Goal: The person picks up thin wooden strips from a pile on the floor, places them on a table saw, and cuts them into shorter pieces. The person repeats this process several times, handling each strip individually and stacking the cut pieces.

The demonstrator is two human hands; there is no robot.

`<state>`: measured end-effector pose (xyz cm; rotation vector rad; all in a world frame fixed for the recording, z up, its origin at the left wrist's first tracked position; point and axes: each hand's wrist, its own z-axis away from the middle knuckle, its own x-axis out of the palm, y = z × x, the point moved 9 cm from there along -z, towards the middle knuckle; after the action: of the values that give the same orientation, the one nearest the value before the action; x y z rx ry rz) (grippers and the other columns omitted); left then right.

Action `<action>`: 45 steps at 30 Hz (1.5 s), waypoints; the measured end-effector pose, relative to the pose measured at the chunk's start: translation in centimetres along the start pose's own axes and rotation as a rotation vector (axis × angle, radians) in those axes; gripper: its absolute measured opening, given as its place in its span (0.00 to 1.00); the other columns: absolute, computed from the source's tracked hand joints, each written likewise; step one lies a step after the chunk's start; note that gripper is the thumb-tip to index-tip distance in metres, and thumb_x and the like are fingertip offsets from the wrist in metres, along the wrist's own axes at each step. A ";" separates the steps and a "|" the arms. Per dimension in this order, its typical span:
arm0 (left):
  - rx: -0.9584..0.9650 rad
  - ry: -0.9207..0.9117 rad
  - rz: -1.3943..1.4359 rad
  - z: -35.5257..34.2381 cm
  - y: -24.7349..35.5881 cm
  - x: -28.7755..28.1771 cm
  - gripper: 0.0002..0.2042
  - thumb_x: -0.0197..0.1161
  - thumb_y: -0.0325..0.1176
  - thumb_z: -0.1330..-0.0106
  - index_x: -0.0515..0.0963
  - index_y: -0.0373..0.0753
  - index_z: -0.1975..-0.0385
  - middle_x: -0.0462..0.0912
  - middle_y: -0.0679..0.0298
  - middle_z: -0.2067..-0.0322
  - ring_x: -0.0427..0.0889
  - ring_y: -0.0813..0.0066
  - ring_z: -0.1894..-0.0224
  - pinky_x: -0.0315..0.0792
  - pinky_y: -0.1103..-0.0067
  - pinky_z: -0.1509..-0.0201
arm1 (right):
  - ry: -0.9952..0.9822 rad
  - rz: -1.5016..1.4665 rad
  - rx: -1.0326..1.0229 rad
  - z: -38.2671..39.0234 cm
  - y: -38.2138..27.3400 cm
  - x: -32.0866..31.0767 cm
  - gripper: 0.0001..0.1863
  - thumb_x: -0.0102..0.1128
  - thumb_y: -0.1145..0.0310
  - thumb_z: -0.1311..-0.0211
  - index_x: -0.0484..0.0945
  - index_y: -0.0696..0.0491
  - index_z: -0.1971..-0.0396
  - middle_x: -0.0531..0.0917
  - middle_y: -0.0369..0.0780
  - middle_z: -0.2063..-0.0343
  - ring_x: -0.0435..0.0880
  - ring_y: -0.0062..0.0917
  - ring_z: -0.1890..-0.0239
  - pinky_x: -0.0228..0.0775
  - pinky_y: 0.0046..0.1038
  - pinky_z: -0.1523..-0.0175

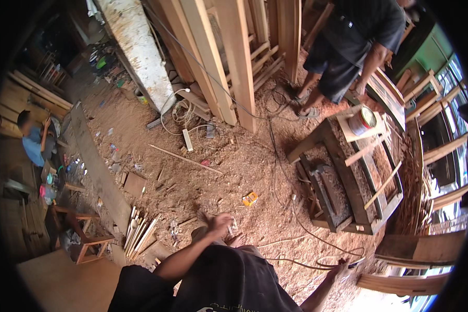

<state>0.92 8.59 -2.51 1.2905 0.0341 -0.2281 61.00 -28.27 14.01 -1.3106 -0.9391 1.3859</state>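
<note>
In front of my body, my left hand [221,223] is closed, its fingers curled in. A small pale thing shows at its fingertips, too small to name. Out to the right, my right hand [339,269] reaches low above the shavings beside a looped brown cable [317,265]. Its fingers look closed around something dark and narrow that I cannot make out. A small orange-yellow object [250,198] lies on the shavings ahead of my left hand.
A wooden workbench [343,151] with a round tin [362,120] stands at right; a person [348,47] is beside it. Tall planks [234,57] lean ahead. A white extension cord [182,112], a stick bundle [140,231] and a wooden stool [83,236] lie about. Another person [33,140] sits far left.
</note>
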 end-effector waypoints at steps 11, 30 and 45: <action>-0.599 -0.068 -0.887 12.2 -16.2 -23.6 0.11 0.58 0.40 0.40 0.83 0.42 0.72 0.87 0.58 0.64 0.85 0.56 0.62 0.78 0.66 0.55 | -0.992 0.752 0.779 21.5 28.7 17.7 0.19 0.50 0.49 0.35 0.76 0.47 0.54 0.81 0.40 0.59 0.78 0.32 0.58 0.73 0.34 0.53; -0.838 0.289 0.240 -8.0 -14.9 -33.4 0.14 0.62 0.35 0.42 0.80 0.37 0.57 0.85 0.59 0.69 0.86 0.70 0.65 0.81 0.72 0.65 | -1.904 1.117 -0.264 55.0 14.3 69.0 0.34 0.61 0.46 0.41 0.70 0.54 0.41 0.78 0.53 0.48 0.77 0.41 0.44 0.72 0.36 0.43; -0.681 0.230 -0.121 -66.2 -25.3 -43.4 0.14 0.64 0.36 0.35 0.77 0.35 0.55 0.84 0.55 0.57 0.83 0.68 0.56 0.76 0.75 0.52 | -1.722 1.566 -0.392 63.9 18.4 85.4 0.60 0.69 0.42 0.54 0.43 0.56 0.29 0.54 0.63 0.34 0.62 0.57 0.34 0.63 0.50 0.36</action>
<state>-39.46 71.75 -38.37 0.6293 0.3572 -0.1499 -0.17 55.69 -16.28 -0.6464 -1.1323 3.9987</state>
